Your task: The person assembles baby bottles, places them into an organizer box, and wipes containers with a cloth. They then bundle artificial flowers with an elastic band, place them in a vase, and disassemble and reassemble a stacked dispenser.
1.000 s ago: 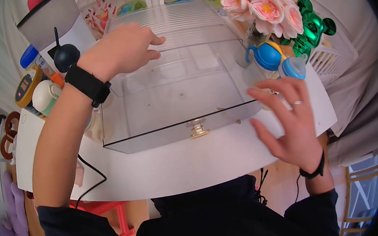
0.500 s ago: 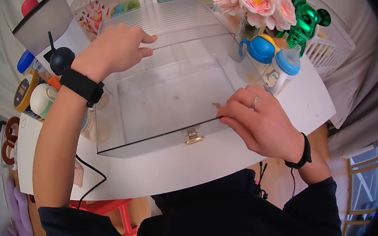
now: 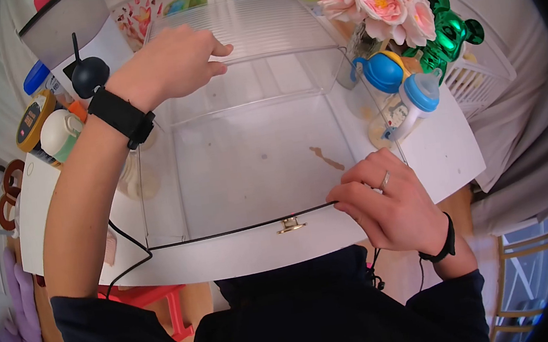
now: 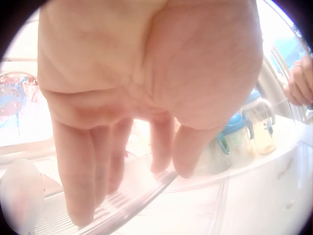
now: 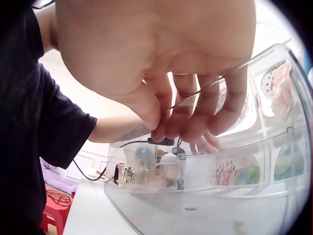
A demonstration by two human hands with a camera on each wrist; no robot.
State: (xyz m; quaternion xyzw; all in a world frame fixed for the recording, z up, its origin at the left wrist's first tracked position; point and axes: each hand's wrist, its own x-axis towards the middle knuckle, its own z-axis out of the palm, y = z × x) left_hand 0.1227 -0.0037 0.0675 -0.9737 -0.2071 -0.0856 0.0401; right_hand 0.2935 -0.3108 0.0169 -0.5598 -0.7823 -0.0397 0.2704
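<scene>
Table (image 3: 447, 160), with the box (image 3: 259, 132) on it; the front rim (image 3: 240, 231) has come nearer the wearer, so I judge the box drawn or tipped. Box's back: my left hand (image 3: 177, 63) straddles an edge (image 3: 280, 54), grip unclear. Box's front: my right hand (image 3: 390, 201) now pinches the rim.

Yr box (image 3: 248, 181) is clear, w/ a blk front edge (image 3: 240, 232), gold latch (image 3: 290, 225) & fine-striped back panel (image 3: 256, 26). R of box you've pink flowers (image 3: 380, 1) w/ yellow centres, a shiny grn bear (image 3: 447, 33) & a blue-topped bottle (image 3: 418, 97); L of it, a yellow tub (image 3: 40, 124) w/ dk lid. Under it, yr white table (image 3: 449, 149).
</scene>
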